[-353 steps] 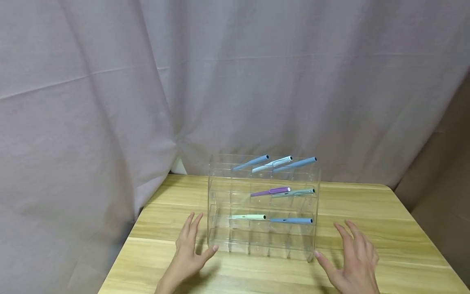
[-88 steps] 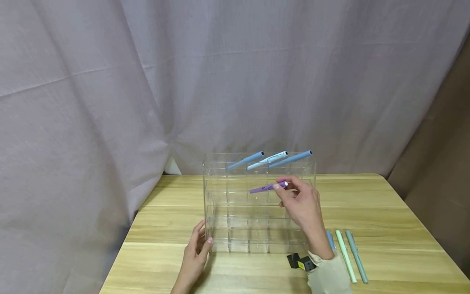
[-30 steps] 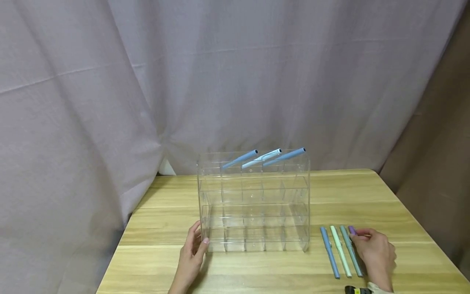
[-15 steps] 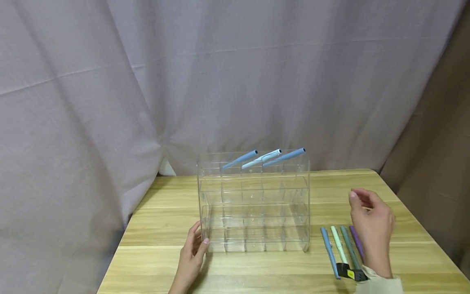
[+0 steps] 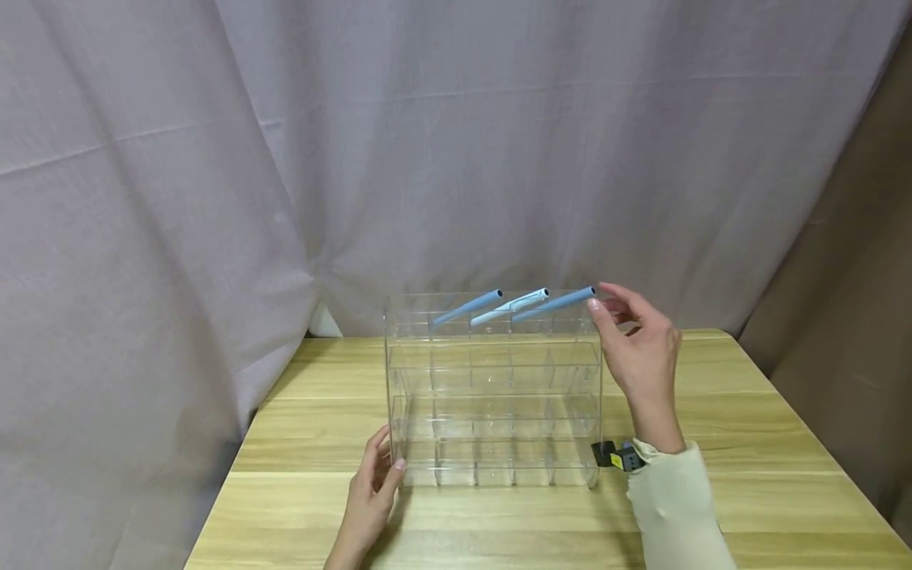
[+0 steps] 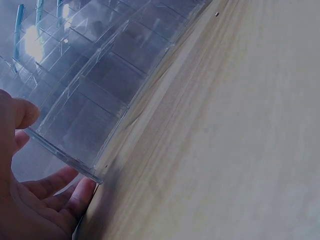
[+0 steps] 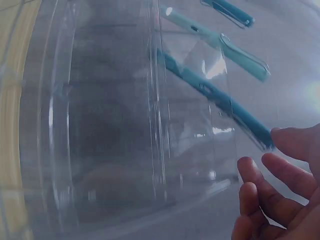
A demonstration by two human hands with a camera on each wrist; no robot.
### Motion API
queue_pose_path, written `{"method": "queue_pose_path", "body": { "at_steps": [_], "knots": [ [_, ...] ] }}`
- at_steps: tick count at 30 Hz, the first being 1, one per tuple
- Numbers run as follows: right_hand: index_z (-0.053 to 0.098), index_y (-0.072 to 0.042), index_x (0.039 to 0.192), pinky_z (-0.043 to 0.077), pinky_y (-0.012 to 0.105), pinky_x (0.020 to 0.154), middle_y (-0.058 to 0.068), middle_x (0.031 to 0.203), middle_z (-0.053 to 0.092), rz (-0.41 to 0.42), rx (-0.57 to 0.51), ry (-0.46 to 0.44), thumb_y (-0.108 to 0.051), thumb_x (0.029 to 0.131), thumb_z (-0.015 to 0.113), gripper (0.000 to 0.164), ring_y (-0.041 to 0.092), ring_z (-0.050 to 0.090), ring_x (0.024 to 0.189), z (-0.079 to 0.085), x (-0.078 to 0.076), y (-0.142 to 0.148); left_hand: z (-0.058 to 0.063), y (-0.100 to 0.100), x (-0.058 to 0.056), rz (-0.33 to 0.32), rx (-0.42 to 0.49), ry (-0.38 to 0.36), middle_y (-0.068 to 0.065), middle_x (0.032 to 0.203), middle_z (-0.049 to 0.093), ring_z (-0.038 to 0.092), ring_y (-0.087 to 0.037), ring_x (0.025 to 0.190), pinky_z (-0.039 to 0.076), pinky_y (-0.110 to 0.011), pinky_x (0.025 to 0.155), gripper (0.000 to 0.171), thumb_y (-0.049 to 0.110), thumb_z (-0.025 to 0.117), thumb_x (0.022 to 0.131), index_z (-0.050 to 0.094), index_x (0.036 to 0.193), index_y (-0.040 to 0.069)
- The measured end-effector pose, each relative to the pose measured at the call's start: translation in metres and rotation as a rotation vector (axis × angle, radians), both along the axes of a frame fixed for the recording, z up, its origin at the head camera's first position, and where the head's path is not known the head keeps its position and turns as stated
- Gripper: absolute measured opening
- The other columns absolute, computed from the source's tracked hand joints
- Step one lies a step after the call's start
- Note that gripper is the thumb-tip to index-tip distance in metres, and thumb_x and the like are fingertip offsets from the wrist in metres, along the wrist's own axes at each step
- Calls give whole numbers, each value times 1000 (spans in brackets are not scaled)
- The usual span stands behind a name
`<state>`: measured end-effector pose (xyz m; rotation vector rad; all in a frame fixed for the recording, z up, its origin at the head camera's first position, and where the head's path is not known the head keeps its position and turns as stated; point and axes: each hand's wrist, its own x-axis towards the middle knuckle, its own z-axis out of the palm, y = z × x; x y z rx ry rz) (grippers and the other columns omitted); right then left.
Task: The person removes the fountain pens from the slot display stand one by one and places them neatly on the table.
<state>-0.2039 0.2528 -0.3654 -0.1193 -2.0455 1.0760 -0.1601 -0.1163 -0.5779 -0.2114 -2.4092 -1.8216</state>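
Observation:
A clear acrylic pen rack (image 5: pixel 492 380) with tiered compartments stands on the table. On its top tier lie three slanted pens: a blue pen (image 5: pixel 466 307) at left, a light blue pen (image 5: pixel 511 307) in the middle and another blue pen (image 5: pixel 556 304) at right. My left hand (image 5: pixel 370 491) holds the rack's lower left side, thumb at the front edge and fingers along the outer side (image 6: pixel 50 195). At the upper right corner, my right hand (image 5: pixel 641 348) has thumb and forefinger spread around the right blue pen's outer end (image 7: pixel 257 132). The rack's lower tiers hold no pens.
The wooden table (image 5: pixel 769 475) extends on both sides of the rack. A grey curtain (image 5: pixel 534 158) hangs behind it. A small black wrist camera (image 5: pixel 618 457) sits beside the right sleeve (image 5: pixel 677 507), which hides the pens laid on the table.
My right hand earlier took the purple pen off the rack and laid it beside the others on the table. It has since moved up and left to the top tier. My left hand stays on the rack.

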Motion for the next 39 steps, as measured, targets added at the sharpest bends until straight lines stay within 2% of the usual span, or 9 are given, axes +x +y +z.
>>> {"method": "queue_pose_path", "body": {
  "at_steps": [3,8,11,20,24,29,32,36,39],
  "knots": [
    [80,-17,127,41,14,65,7,101,81,6,-13,5,-28,98,80,30,-11,58,79,0,-8,-8,0,0,0,-3,1,-7,-23,147,67,73,-39,123,58,-26,89,57,15,65,107,46,160,25],
    [82,-18,122,42,16,66,-22,90,71,19,-94,61,-25,96,83,27,-4,59,77,2,-13,-14,1,-1,0,0,0,-12,-23,147,67,74,-38,122,58,-27,89,56,16,65,107,46,159,27],
    [83,-16,121,44,16,69,-28,88,67,23,-162,145,-20,95,84,26,-2,61,79,5,-8,-12,1,0,0,1,0,-12,-23,146,67,73,-38,122,58,-26,89,56,16,65,107,46,159,27],
    [75,3,125,47,22,80,-9,99,73,-25,-391,525,-1,93,78,33,7,64,88,33,37,2,0,-1,0,2,-3,-14,-24,146,66,72,-40,124,58,-26,90,57,15,64,107,45,160,27],
    [75,3,121,48,23,84,-3,102,73,-93,-423,563,-3,92,78,29,10,64,92,29,51,19,0,-1,-1,6,0,-3,-24,146,67,72,-40,124,58,-27,90,57,15,65,107,46,160,27],
    [80,1,115,52,11,78,-15,97,75,-234,-359,319,-9,93,80,24,-1,68,86,-12,60,59,1,-2,-1,1,-16,-8,-24,146,66,73,-39,123,58,-26,90,57,17,64,108,45,161,27],
    [81,-2,117,49,6,69,-28,87,71,-273,-323,71,-16,94,82,27,-9,66,78,-51,65,90,3,-3,1,5,-17,-15,-24,147,66,73,-38,123,58,-25,90,57,18,64,108,44,161,27],
    [78,-7,127,46,9,62,-39,74,62,-285,-277,-350,-36,98,79,41,-16,59,68,-94,74,132,4,-3,2,-1,-11,-19,-24,147,65,72,-37,124,57,-25,91,58,19,64,109,43,162,26],
    [74,-11,135,46,17,65,-32,79,69,-272,-182,-606,-50,100,72,52,-14,56,71,-120,78,156,4,-2,1,-4,-8,-23,-24,147,65,72,-38,124,57,-25,90,58,19,63,109,42,162,25]
  ]
}}
